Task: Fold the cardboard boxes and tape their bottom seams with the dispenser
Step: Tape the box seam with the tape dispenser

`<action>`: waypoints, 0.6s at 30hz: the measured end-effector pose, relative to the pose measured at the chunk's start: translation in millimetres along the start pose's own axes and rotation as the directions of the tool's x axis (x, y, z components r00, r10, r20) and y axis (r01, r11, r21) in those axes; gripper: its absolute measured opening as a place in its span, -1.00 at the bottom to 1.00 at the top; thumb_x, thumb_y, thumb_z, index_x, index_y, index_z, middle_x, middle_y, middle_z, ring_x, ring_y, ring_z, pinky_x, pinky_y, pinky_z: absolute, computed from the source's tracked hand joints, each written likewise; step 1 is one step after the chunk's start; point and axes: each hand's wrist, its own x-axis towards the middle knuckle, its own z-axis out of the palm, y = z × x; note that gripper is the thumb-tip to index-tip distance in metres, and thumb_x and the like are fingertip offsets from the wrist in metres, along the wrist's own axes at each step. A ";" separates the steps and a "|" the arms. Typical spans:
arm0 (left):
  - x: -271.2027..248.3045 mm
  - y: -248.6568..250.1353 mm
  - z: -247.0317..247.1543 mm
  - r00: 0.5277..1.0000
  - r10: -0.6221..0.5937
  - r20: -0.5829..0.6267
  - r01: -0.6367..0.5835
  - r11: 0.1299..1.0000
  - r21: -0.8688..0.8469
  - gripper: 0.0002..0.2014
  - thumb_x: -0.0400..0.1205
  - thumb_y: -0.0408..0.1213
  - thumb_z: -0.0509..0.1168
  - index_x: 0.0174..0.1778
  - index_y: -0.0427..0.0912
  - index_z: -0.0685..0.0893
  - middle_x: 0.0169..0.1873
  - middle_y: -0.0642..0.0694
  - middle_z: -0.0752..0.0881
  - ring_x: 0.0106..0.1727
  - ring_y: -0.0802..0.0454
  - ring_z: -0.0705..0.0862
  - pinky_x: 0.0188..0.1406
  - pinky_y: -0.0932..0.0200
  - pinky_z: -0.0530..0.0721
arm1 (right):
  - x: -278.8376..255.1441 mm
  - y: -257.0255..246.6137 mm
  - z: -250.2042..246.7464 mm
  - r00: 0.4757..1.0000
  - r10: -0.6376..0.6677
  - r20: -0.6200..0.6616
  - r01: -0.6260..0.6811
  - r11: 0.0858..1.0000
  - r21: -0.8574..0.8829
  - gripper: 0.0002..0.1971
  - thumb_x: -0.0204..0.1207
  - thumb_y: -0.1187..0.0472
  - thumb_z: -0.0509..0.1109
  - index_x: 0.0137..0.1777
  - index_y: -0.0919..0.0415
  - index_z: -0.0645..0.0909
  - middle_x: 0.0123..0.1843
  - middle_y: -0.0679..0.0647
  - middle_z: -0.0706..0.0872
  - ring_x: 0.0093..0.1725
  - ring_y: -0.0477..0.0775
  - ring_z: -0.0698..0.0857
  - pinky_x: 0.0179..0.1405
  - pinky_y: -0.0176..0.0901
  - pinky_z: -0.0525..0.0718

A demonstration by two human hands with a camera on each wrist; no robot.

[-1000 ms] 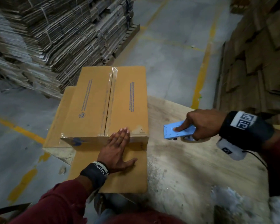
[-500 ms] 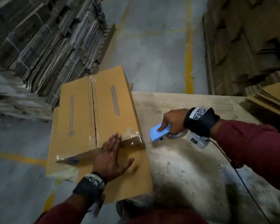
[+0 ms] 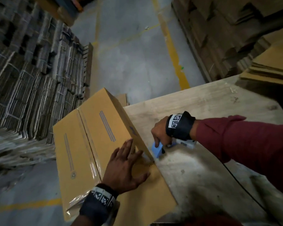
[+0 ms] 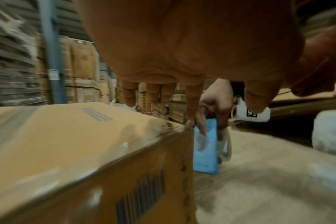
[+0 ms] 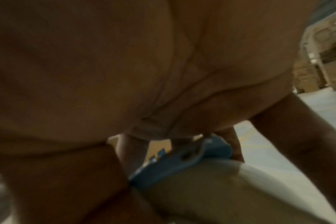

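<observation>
Box (image 3: 91, 144) on table (image 3: 202, 111) edge, overhanging. Left hand (image 3: 126, 167) flat, fingers spread, on box corner. Right hand (image 3: 162, 132) clamped on tape dispenser (image 3: 157, 150) beside box. Risk: light hold, box slides off table.

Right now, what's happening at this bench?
A person is taping up a folded cardboard box on a wooden table. Clear tape already runs along the box's centre seam. The left hand lies flat, fingers spread, on the box's near end. The right hand grips a blue tape dispenser down on the table beside the box's right corner. Stacks of flattened cardboard stand on the floor behind.
</observation>
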 end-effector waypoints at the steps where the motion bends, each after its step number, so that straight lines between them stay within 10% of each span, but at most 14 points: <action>1: 8.2 -1.8 -1.3 0.999 0.011 0.043 -0.013 0.999 0.031 -0.17 0.54 0.61 0.10 0.57 0.15 0.62 0.81 -0.19 0.13 0.81 -0.18 0.18 0.67 -0.32 0.33 | 1.3 2.6 5.1 1.000 0.023 0.019 -0.023 1.000 -0.020 -0.58 0.52 0.16 0.51 0.39 -0.06 0.75 0.31 -0.07 0.79 0.00 0.05 0.69 -0.12 -0.13 0.61; 10: 57.1 -9.3 -6.3 0.927 0.043 0.372 -0.104 0.984 0.148 0.03 0.37 0.81 -0.14 0.52 0.23 0.65 0.84 -0.17 -0.10 0.82 -0.15 -0.32 0.76 -0.41 -0.20 | -4.8 37.3 46.9 0.995 0.001 0.096 -0.001 1.000 0.000 -0.55 0.60 0.20 0.48 0.50 -0.02 0.67 0.48 -0.02 0.69 0.32 0.14 0.70 0.02 -0.17 0.50; 18: 60.8 -20.4 -21.5 0.924 0.104 0.369 -0.100 0.994 -0.031 0.04 0.42 0.75 -0.01 0.64 0.09 0.49 0.82 -0.11 0.13 0.84 -0.08 -0.18 0.78 -0.39 -0.07 | 11.9 44.9 58.5 0.996 -0.022 0.090 0.010 0.990 0.139 -0.60 0.57 0.39 0.40 0.31 0.01 0.80 0.38 0.02 0.75 0.26 0.16 0.72 0.11 -0.12 0.63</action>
